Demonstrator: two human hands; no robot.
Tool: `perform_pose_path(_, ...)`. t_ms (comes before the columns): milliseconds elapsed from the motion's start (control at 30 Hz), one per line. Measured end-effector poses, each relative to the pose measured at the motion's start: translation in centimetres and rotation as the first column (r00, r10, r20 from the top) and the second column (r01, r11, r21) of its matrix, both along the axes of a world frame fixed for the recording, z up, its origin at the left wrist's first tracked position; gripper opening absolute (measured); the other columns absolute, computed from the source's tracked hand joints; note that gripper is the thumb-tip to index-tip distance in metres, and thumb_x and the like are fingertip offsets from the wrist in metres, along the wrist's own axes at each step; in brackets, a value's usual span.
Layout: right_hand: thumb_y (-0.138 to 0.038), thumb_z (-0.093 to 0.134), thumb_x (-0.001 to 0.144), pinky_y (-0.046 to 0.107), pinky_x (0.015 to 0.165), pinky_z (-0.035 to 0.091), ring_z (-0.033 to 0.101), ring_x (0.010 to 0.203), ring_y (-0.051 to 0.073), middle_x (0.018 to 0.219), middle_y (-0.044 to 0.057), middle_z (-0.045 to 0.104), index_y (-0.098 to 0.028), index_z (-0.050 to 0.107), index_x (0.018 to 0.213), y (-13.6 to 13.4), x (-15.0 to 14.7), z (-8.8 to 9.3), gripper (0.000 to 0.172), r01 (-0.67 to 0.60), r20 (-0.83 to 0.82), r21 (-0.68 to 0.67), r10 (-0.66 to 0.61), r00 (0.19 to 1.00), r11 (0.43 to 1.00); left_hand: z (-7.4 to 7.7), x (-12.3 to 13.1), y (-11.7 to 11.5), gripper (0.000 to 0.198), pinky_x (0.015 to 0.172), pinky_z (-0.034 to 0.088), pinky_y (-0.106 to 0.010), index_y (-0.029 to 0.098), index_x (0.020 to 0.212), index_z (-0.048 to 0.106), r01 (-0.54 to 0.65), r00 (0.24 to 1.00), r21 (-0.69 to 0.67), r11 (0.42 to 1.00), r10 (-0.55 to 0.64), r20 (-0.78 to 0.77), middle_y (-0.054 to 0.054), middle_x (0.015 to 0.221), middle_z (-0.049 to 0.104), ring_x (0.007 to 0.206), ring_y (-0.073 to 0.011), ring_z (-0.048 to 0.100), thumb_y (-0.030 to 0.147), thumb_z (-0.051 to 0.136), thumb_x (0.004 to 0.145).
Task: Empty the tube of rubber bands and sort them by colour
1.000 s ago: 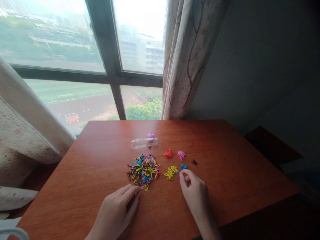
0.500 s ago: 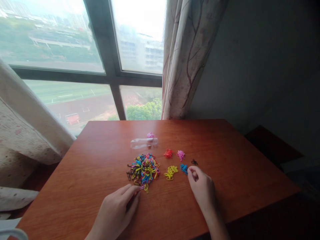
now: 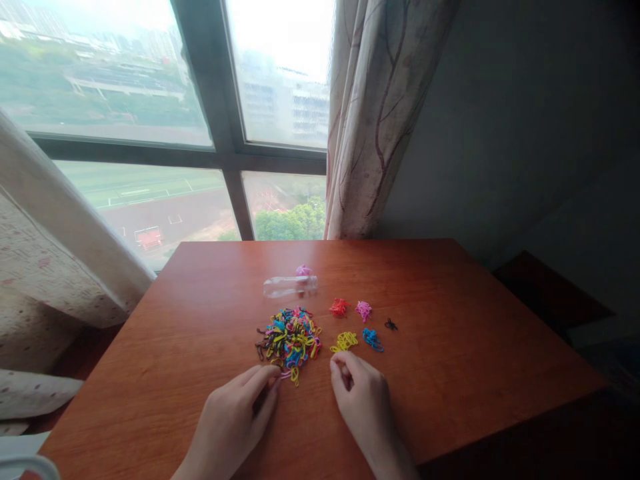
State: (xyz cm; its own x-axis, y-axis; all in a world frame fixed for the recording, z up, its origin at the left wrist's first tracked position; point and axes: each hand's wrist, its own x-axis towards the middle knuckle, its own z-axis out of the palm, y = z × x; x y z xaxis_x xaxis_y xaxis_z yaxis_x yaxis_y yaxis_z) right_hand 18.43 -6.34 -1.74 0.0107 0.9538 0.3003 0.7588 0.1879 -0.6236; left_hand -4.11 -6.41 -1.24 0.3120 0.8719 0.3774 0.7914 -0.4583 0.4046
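A mixed heap of small coloured rubber bands (image 3: 290, 338) lies on the wooden table, with black, yellow, blue, red and pink ones in it. At its near edge my left hand (image 3: 243, 407) is closed in a pinch, and a pink rubber band (image 3: 285, 375) shows at the fingertips. Beside that lies a yellow band (image 3: 295, 377). My right hand (image 3: 363, 393) has its thumb and forefinger pressed together, with no band visible in them. Just beyond it is a small yellow pile (image 3: 345, 341), and a blue pile (image 3: 373, 339) lies to its right.
Farther back are a red pile (image 3: 339, 307), a pink pile (image 3: 363, 310) and a few black bands (image 3: 391, 325). A clear plastic bottle-like container (image 3: 285, 287) lies on its side, touching or near a pink-purple object (image 3: 303, 271). The window and curtains (image 3: 370, 120) border the table (image 3: 475, 347).
My right hand has moved left from the blue pile to just in front of the yellow pile. The blue pile is now fully uncovered. My left hand stays by the heap.
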Motion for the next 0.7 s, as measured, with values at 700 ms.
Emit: perform_pose_path(700, -0.014, 0.05, 0.089, 0.027, 0.06, 0.028, 0.057, 0.062, 0.015, 0.068, -0.002, 0.062, -0.022, 0.059, 0.079, -1.0, -2.0, -0.7, 0.015, -0.115, 0.018, -0.036, 0.116, 0.993, 0.993, -0.1, -0.2, 0.2, 0.014, 0.064, 0.053, -0.02, 0.027, 0.092, 0.064, -0.045, 0.999, -0.085, 0.995, 0.047, 0.024, 0.005, 0.087, 0.076, 0.074, -0.014, 0.074, 0.028, 0.05, 0.092)
